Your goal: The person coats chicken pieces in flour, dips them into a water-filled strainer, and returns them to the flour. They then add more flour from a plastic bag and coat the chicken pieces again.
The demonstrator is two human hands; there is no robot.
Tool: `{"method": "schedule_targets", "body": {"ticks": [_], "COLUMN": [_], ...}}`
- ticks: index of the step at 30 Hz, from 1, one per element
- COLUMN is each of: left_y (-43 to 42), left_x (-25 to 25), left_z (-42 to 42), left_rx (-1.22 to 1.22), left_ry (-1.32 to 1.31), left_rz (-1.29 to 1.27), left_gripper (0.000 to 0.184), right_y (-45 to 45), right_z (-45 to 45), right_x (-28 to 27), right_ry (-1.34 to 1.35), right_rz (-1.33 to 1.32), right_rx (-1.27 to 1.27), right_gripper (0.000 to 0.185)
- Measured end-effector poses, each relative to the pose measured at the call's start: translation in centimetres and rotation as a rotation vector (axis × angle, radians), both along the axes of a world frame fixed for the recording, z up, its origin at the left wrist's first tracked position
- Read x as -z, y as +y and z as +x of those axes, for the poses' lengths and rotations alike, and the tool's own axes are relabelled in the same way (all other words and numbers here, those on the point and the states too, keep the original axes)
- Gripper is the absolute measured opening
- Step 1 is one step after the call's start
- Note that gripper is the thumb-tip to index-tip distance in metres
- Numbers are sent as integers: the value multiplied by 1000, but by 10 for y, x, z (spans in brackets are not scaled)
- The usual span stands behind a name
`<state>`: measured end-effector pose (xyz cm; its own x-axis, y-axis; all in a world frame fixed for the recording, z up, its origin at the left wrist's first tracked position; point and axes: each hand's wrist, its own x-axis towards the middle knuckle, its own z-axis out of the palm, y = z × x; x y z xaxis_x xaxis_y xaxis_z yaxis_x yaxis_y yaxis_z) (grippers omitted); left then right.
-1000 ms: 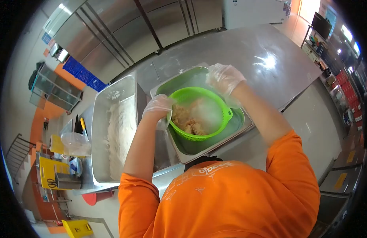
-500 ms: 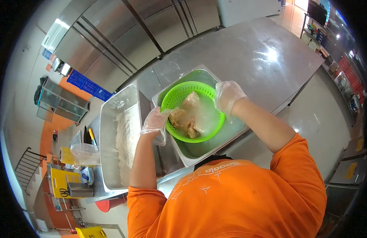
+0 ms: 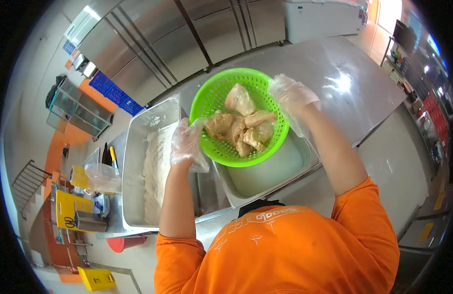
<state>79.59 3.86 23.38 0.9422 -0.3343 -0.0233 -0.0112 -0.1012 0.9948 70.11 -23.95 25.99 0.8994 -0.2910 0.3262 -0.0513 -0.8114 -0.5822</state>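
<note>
Left hand [image 3: 185, 142] and right hand [image 3: 292, 95], partly curled, grasp the green basket [image 3: 236, 73]; meat pieces [image 3: 240, 128] lie inside it.

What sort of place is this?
Probably a commercial kitchen: tall steel cabinets line the far side, a steel table stands before them, and a green basket holds what look like meat pieces.

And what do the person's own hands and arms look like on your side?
The left hand and right hand wear thin, clear plastic gloves, loose and wrinkled, with baggy cuffs. The forearms are uncovered. The short sleeves are plain orange, part of an orange shirt with white lettering on it.
</note>
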Motion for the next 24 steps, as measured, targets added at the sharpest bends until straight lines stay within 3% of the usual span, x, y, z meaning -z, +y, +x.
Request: {"method": "schedule_targets", "body": {"ticks": [1, 3, 4, 5, 6, 7, 9, 10, 11, 12, 14, 15, 17, 18, 20, 21, 22, 24], "left_y": [-2, -8, -4, 12, 4, -5, -3, -4, -1, 2, 12, 10, -10, -6, 3, 2, 2, -7], "left_x": [-7, -28, -8, 43, 4, -36, -15, -9, 1, 17, 48, 38, -18, -16, 6, 11, 10, 2], "left_z": [0, -15, 17, 61, 25, -12, -7, 7, 15, 31, 52, 30, 0, 7, 19, 27, 24, 26], "left_rx": [33, -112, -57, 4, -33, -61, -48, -47, -61, 21, 204, 111, -85, -16, 155, 281, 169, -64], "left_ry": [39, -289, -195, -81, -86, -84, -159, -221, -121, -460, -1122, -725, -26, -391, -1109, -922, -666, -191], "left_rz": [-34, 773, 512, 264, 440, 616, 614, 603, 427, 651, 1089, 899, 444, 669, 1101, 1079, 943, 623], "left_gripper": [30, 38, 40, 43, 43, 43, 38, 36, 36, 32, 25, 24, 24, 25, 27, 27, 25, 22], "right_y": [-4, -12, -21, -27, -26, -19, -6, -14, -28, -35, -11, -2, -21, -27, -11, -11, -10, -25], "right_z": [8, 33, 39, 36, 33, 29, 26, 28, 26, 24, 24, 23, 19, 17, 21, 17, 14, 17], "right_x": [2, 12, 7, 12, 19, 18, 3, 4, 16, 25, 13, 7, 8, 13, 11, 17, 24, 36], "right_ry": [159, 467, 332, 220, 119, 271, 551, 381, 220, 66, 434, 610, 273, 120, 431, 445, 455, 217], "right_rz": [-34, -92, -197, -287, -365, -209, 98, -48, -190, -325, -40, 100, -306, -496, 170, 309, 447, 434], "right_rx": [-32, -91, -112, -143, -176, -145, -67, -166, -265, -365, -178, -74, -226, -301, -137, -119, -94, -158], "right_gripper": [26, 28, 28, 28, 29, 29, 29, 29, 29, 28, 27, 26, 25, 26, 25, 24, 24, 25]}}
